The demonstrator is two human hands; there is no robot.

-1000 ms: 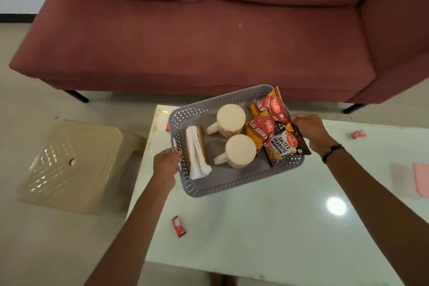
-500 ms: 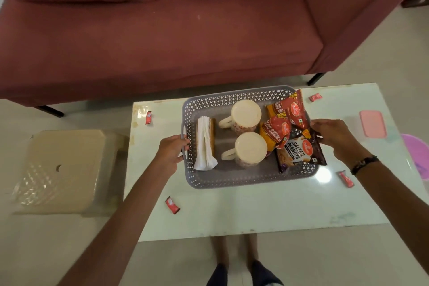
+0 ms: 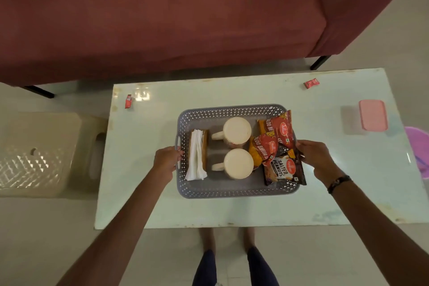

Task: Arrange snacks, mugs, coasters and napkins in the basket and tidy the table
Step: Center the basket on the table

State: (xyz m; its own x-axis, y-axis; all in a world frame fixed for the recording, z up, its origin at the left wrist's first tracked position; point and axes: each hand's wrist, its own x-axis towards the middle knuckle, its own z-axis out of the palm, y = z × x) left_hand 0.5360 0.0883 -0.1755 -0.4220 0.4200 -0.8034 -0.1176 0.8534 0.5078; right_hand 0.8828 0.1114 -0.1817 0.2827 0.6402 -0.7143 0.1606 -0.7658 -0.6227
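I have the grey perforated basket point(image 3: 234, 189) by both short ends, so the load stays level over the middle of the pale table point(image 3: 148, 188). My left hand point(image 3: 166, 160) curls its fingers round the left handle slot; my right hand point(image 3: 316, 158) grips the right rim, though the snack packets hide those fingertips and I cannot tell whether they pinch rim or foil. Inside, the napkins point(image 3: 196, 158) lean against wooden coasters point(image 3: 205, 146) at the left wall, which keeps them upright. The two cream mugs point(image 3: 236, 131) stand inverted in the centre, one far, one near, handles pointing left. The salted peanuts packet point(image 3: 284, 169) and two red packets point(image 3: 282, 126) are stacked at the right end, overhanging the rim. Small red wrappers point(image 3: 128, 101) lie loose at the far corners, and a pink lidded box point(image 3: 372, 118) sits far right; I judge those remain to tidy.
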